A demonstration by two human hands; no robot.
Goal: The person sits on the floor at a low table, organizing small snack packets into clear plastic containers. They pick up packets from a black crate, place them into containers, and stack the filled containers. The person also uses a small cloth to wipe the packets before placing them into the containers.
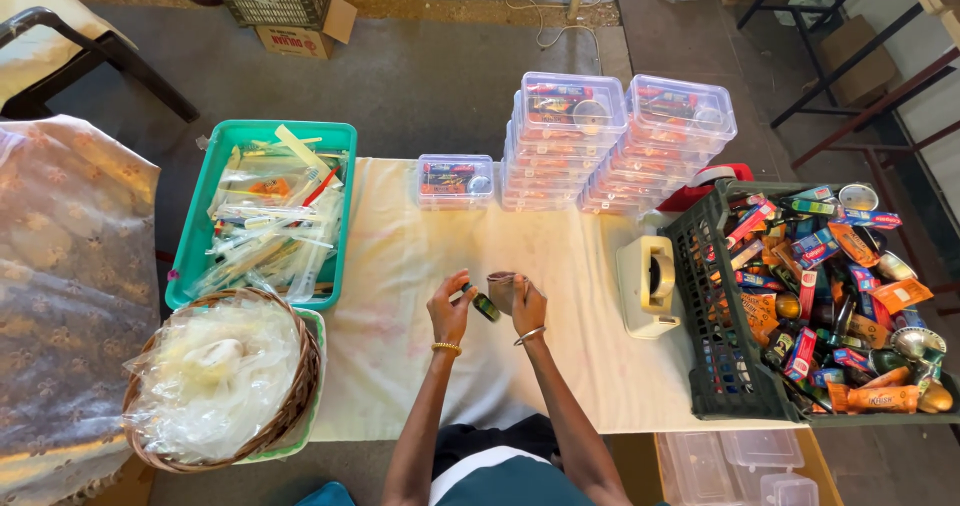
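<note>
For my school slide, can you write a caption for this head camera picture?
Two hands, left hand on a small green bottle, right hand on a brown packet, over a cloth-covered table.

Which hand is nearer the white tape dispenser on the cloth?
Right. The right hand is at mid-table holding a small brownish item, with the tape dispenser just off to its right. The left hand, holding a small green item, is farther left.

A teal plastic tray (pixel 190 256) of packets sat beside a wicker basket (pixel 300 386) on the cloth-covered surface (pixel 400 266); stacked clear plastic boxes (pixel 620 146), a cream tape dispenser (pixel 648 286) and a dark crate (pixel 705 296) stood right.
</note>
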